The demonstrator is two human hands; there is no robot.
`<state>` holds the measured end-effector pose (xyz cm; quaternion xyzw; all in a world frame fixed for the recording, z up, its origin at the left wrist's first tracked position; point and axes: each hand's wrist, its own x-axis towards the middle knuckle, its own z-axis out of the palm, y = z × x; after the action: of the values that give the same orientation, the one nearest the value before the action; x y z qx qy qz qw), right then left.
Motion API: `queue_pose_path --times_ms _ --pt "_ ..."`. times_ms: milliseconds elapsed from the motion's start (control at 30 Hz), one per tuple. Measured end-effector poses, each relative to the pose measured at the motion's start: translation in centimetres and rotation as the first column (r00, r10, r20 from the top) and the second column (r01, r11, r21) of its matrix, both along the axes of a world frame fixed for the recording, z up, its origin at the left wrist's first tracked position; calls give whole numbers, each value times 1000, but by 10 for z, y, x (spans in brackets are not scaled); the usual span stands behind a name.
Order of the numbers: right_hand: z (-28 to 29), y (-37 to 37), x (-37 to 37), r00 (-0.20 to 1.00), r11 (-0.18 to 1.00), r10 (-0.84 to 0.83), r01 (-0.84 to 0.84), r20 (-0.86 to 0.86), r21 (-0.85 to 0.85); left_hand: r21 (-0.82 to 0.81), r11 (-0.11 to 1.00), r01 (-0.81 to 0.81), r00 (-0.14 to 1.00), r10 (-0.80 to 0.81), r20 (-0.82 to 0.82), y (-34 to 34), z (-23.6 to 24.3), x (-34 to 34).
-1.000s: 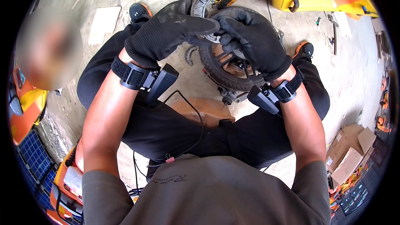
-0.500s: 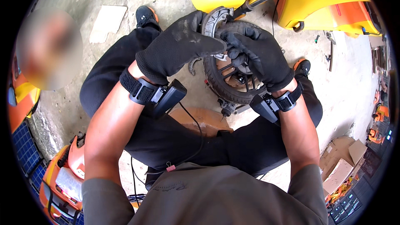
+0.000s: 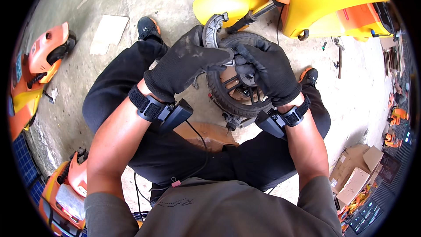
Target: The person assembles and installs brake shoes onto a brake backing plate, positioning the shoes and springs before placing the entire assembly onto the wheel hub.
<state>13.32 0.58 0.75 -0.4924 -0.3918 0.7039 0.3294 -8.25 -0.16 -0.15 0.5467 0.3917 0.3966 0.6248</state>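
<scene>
My gloved left hand is closed on a curved silver brake shoe, which stands up from between its thumb and fingers. Its lower end reaches toward my gloved right hand. The right fingers are bent and pressed together close to that end, and what they pinch is hidden. Beneath both hands lies a spoked wheel with a black tyre, partly covered by the right hand. On the floor beside the left wrist, another curved metal piece shows in part.
A yellow scooter body with a yellow fender stands beyond the wheel. Flattened brown cardboard lies between my legs. Orange scooters are at left, an open carton at lower right, and a white board on the floor.
My hands and the brake shoe have shifted slightly down and left in the view, and the shoe is turned more upright. The person at the left is out of view.
</scene>
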Motion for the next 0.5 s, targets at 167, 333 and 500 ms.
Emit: queue_pose_path --times_ms 167,333,500 --pt "0 -2 6 1000 1000 -2 2 -10 -10 -262 965 2 966 66 250 -3 -1 10" --pt "-5 1 3 985 1000 -1 -2 -175 -19 634 729 259 820 181 -543 0 -26 -9" --pt "-18 19 31 955 862 137 -246 263 442 620 776 116 963 64 -260 16 -17 -28"
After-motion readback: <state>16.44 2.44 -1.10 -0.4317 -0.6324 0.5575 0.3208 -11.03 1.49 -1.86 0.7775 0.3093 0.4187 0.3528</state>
